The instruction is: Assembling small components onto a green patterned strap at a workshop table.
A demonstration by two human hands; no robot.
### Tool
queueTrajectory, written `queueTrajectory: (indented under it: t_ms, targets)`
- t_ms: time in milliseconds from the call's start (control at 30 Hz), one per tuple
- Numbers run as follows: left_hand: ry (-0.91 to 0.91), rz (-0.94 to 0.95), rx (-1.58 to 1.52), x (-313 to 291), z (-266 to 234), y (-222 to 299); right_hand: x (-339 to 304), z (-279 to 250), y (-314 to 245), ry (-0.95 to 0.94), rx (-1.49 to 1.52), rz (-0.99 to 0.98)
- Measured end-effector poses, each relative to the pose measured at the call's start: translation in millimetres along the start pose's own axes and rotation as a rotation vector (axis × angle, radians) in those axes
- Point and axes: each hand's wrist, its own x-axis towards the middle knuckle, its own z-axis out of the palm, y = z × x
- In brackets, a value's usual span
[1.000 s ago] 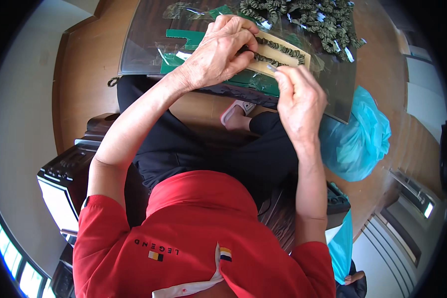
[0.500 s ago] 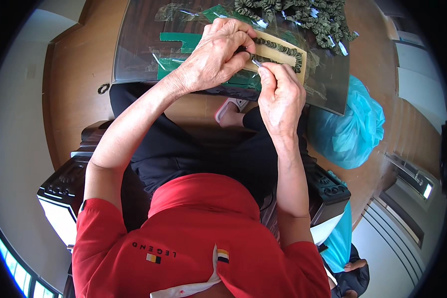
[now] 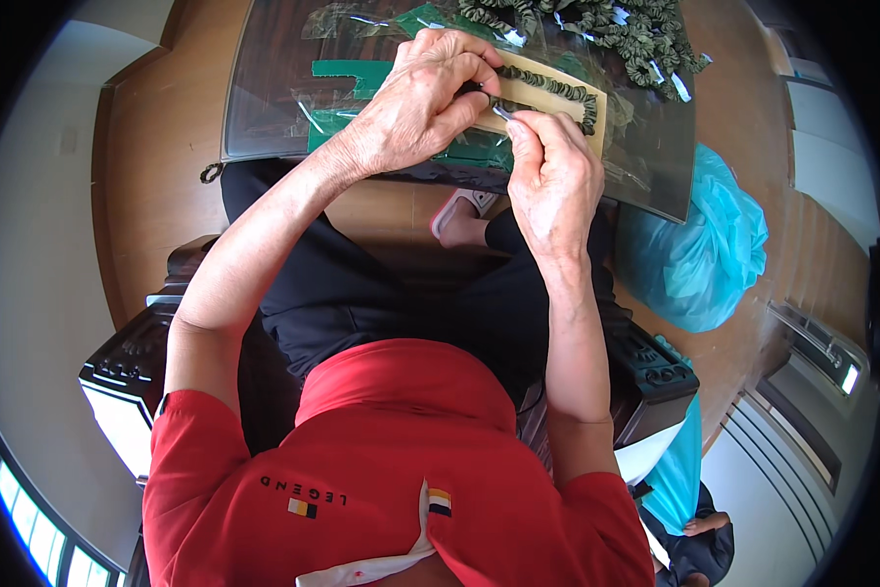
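A dark olive, ruched hair scrunchie [image 3: 560, 88] lies in a long loop on a pale yellow card [image 3: 601, 112] at the table's near side. My left hand [image 3: 422, 106] is closed at the card's left end, thumb and fingers pinched on the scrunchie's end. My right hand [image 3: 555, 186] pinches a small pale strip [image 3: 501, 112], perhaps a label, against the near strand of the scrunchie. The fingers hide where the strip meets the cloth. Beneath the card sits a green board [image 3: 474, 155], partly covered by my left hand.
A heap of olive scrunchies [image 3: 616, 39] with white labels is at the far right of the dark table [image 3: 273, 59]. Clear tape pieces [image 3: 621, 171] lie around the card. A turquoise plastic bag [image 3: 699, 254] stands right of the table. Another person's hand [image 3: 706, 524] shows at lower right.
The view has shifted slightly. Both hands keep their pinch on the scrunchie and strip, with only a tiny movement of the fingers.
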Motion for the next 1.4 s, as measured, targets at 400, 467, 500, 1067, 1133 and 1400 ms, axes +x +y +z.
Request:
queueTrajectory:
  t_ms: [400,467,500,1067,1133,1400]
  targets:
    - [0.038,0.01,0.003,-1,1,2,1,0,3,0.028,0.629,0.366]
    - [0.044,0.025,0.023,-1,1,0,0,-1,2,0.028,0.694,0.462]
    - [0.045,0.032,0.026,-1,1,0,0,-2,3,0.034,0.559,0.375]
    - [0.003,0.101,0.156,10,3,4,-8,-14,7,-0.009,-0.058,-0.045]
    - [-0.014,0.095,0.133,10,2,6,-7,-17,8,-0.019,-0.051,-0.047]
    - [0.044,0.107,0.046,7,3,2,1,-22,5,-0.07,-0.026,-0.03]
